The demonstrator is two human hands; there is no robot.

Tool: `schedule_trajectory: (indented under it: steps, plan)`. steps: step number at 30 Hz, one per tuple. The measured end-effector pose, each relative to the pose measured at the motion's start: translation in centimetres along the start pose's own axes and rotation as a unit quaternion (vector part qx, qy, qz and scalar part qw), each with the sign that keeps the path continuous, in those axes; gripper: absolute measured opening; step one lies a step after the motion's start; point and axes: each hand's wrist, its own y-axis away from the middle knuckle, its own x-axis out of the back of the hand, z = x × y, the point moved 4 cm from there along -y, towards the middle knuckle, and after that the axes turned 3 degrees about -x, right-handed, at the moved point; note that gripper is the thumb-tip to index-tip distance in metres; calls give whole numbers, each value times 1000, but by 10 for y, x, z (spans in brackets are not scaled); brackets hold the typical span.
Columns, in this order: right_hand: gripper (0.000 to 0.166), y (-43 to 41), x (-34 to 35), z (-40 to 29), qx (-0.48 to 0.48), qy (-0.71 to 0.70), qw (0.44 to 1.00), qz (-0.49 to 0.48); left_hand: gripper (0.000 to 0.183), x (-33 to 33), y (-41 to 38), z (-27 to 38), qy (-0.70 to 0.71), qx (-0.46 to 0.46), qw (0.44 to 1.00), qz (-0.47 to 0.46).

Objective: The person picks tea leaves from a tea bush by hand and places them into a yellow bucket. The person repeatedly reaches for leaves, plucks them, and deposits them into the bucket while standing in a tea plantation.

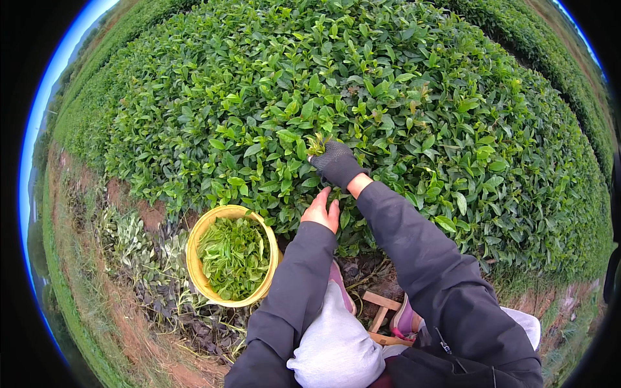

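My right hand [335,162], in a dark textured glove, is closed on a small bunch of plucked tea shoots [318,144] over the front of the tea bushes [291,97]. Just below it, my bare left hand [322,212] reaches to the bush edge with thumb and fingers apart; its fingertips are near the leaves, and no item shows in it. To the left of my left forearm stands a yellow bucket [193,262], holding many loose green tea leaves [235,259].
A small wooden stool or frame [381,310] lies between my shoes [405,317]. Cut, wilting branches [140,262] cover the ground left of the bucket, beside reddish soil [131,334]. Further tea rows [558,63] run behind at the upper right.
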Motion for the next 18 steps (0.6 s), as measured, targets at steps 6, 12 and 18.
schedule_trajectory:
  steps: [6,12,18]
  plan:
    - [23,62,-10,43,-188,-346,899,-191,33,-4,4,-2,7,19,994,-104]
    - [15,114,42,6,-136,-438,848,-265,46,-2,4,-15,52,-43,997,-38]
    - [13,109,96,51,-214,-451,853,-149,42,33,-19,37,13,-121,986,113]
